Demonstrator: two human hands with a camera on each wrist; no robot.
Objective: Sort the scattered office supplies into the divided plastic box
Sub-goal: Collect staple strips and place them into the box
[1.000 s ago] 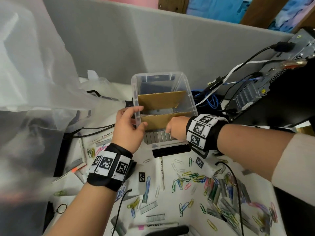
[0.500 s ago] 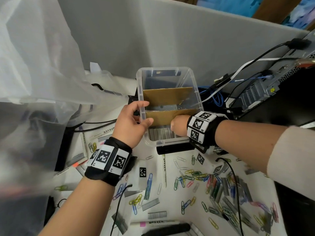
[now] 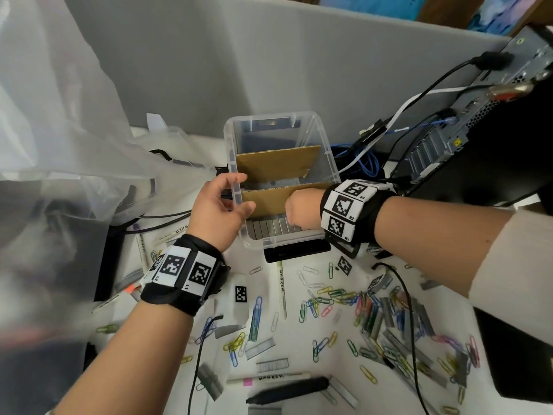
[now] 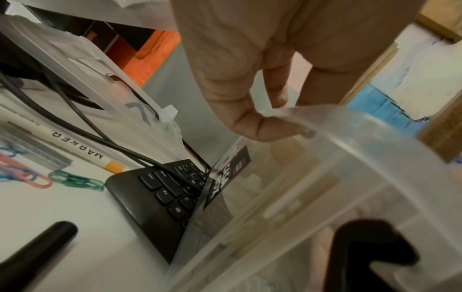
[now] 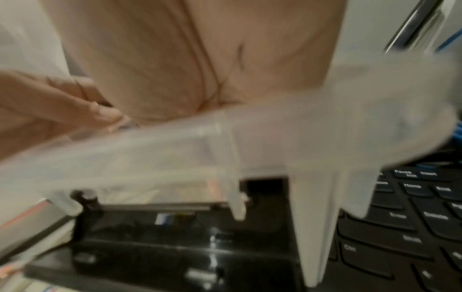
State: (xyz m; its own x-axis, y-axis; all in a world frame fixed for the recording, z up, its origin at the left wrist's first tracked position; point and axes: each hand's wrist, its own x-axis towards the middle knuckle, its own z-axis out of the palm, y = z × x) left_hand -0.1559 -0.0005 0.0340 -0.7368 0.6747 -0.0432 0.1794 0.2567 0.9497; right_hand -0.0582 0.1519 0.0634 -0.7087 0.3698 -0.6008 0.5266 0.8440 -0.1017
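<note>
Left hand (image 3: 217, 212) is clamped on the plastic box (image 3: 324, 145) rim; right hand (image 3: 302, 209) fingers are hidden in the near compartment, grip state cannot be told; right wrist view blurred

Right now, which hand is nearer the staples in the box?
Right. The right hand reaches into the box just above the staples; the left hand grips the box's left wall outside.

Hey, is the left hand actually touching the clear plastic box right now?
Touching. The left wrist view shows the left hand with its thumb pressed against the rim of the plastic box; the head view agrees.
</note>
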